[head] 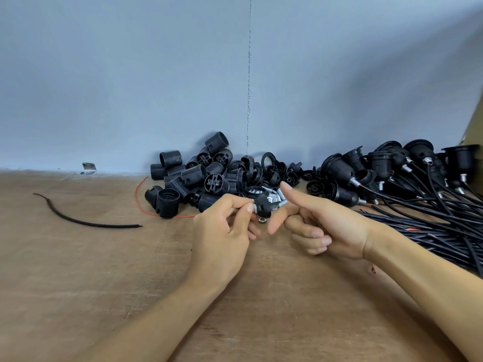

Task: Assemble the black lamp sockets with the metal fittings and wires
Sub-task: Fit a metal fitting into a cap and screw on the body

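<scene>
Both forearms enter from the bottom edge, meeting mid-frame. Left hand (222,228) pinches a black socket cap (262,202) by thumb and fingertips, just above the surface (78,270). Right hand (324,223) is released just right of the cap, index and thumb spread, other fingers curled. Loose sockets (188,178) are heaped behind.

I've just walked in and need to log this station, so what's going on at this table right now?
A person is assembling lamp sockets by hand. The left hand pinches a small black socket cap; the right hand sits beside it, index finger and thumb extended, apparently gripping nothing. Loose threaded shells and metal fittings are piled behind, and wired sockets lie to the right.
</scene>
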Demonstrator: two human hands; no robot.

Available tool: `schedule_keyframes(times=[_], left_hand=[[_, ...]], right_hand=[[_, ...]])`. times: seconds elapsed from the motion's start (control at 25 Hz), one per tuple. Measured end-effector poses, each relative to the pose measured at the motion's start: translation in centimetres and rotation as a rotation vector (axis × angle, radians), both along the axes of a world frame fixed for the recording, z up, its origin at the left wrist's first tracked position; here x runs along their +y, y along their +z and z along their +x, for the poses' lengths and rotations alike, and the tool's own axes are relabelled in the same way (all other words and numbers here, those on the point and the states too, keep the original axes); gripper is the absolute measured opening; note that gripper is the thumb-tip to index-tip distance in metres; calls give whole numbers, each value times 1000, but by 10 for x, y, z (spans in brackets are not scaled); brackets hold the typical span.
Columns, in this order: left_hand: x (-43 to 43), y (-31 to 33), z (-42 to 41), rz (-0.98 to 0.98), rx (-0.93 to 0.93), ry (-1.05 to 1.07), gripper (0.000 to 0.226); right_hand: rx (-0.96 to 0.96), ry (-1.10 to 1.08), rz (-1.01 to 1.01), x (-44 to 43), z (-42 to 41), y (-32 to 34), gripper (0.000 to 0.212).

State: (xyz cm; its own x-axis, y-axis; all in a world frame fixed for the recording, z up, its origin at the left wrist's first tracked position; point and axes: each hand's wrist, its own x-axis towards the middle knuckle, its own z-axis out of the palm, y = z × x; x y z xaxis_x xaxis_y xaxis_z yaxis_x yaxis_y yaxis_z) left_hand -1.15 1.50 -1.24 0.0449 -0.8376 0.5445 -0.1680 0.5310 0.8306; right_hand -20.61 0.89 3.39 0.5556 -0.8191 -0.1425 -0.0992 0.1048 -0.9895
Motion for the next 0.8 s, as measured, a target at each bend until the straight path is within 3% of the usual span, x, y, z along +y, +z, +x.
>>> schedule_keyframes(times=[0.2,0.4,0.56,0.64,0.8], left_hand=[[-2,1,1,61,17,9,19],[1,4,2,120,45,-94,16],[1,5,2,133,77,-119,8],[2,5,1,105,40,-117,11],[5,2,-1,-79,-207,-48,17]], right_hand=[[-144,-22,-14,-2,-1,-2,50],[-6,-210,-299,-5,3,-11,41],[-37,-225,-261,-5,4,-16,32],[-32,-209,-257,-4,5,-14,18],[-19,-201,-160,-4,7,-13,29]])
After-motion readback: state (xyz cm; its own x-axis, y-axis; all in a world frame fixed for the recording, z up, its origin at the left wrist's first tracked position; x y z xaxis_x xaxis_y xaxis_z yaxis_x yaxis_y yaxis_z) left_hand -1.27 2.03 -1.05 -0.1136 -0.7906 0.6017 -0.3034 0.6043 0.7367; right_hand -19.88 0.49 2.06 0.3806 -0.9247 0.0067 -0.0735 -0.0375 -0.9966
